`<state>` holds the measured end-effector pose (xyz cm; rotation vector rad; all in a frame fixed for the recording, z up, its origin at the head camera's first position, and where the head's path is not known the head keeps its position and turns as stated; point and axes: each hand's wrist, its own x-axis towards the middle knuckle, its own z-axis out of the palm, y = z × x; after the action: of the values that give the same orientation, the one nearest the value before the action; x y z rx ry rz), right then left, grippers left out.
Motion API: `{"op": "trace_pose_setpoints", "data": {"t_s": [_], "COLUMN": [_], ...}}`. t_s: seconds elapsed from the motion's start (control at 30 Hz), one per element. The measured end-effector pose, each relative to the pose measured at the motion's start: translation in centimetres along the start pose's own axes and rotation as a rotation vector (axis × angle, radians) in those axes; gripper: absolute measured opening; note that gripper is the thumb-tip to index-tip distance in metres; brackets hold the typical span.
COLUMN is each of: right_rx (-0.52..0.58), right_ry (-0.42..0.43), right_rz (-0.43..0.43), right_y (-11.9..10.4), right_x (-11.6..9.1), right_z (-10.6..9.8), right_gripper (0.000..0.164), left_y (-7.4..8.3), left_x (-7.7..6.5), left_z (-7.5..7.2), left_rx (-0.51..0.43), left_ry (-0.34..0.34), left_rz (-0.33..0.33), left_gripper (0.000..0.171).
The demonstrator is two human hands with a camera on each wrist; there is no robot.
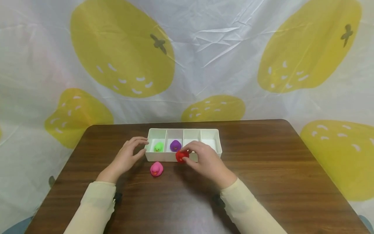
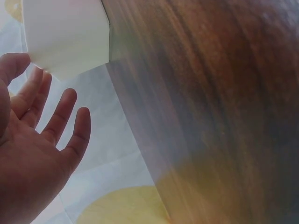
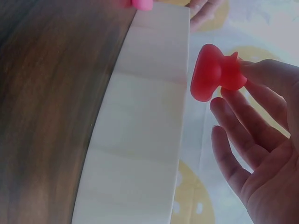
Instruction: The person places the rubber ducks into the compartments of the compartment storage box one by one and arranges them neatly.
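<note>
A white tray (image 1: 162, 157) with a row of compartments stands near the back of the table. My left hand (image 1: 127, 157) is at its left end, fingertips touching the end wall and fingers loosely bent. Between thumb and fingers, my right hand (image 1: 205, 161) pinches a red rubber duck (image 3: 208, 72), held above the tray's front edge. A green duck (image 1: 158, 147) sits in the leftmost compartment. To its right, a purple duck (image 1: 175, 146) occupies the second compartment. On the table before the tray's left part lies a pink duck (image 1: 156, 169). My right hand partly hides the third and fourth compartments.
Everything stands on a dark brown wooden table (image 1: 263, 156) with rounded back corners. Behind it hangs a white cloth (image 1: 198, 74) printed with large yellow fruit shapes.
</note>
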<state>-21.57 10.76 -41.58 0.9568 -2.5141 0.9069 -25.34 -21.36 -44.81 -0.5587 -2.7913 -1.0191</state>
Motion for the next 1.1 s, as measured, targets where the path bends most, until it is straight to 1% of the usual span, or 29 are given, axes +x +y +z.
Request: {"op": "trace_pose_setpoints", "data": {"t_s": [0.23,0.57,0.67,0.87,1.1], "right_rx": [0.014,0.02,0.017,0.031,0.031], "right_ry": [0.019,0.037,0.043,0.028,0.037], "right_rz": [-0.006,-0.005,0.005,0.051,0.048], "right_y": [0.2,1.0,1.4,2.0,2.3], "right_x": [0.2,0.3,0.3,0.2,0.3], "right_z": [-0.4,-1.1,-1.3,-1.5,-1.7], "right_gripper": [0.022,0.022,0.023,0.022,0.019], "left_y": [0.1,0.2,0.3,0.3,0.2], "left_x": [0.0,-0.1,0.0,0.1,0.0], "left_z": [0.0,0.2,0.2,0.2,0.4], "left_rx": [0.005,-0.002,-0.003,0.001,-0.001], "left_ry": [0.005,0.004,0.004,0.003,-0.003], "left_rz": [0.013,0.008,0.007,0.006,0.0], "left_gripper": [0.029,0.029,0.029,0.028,0.029]}}
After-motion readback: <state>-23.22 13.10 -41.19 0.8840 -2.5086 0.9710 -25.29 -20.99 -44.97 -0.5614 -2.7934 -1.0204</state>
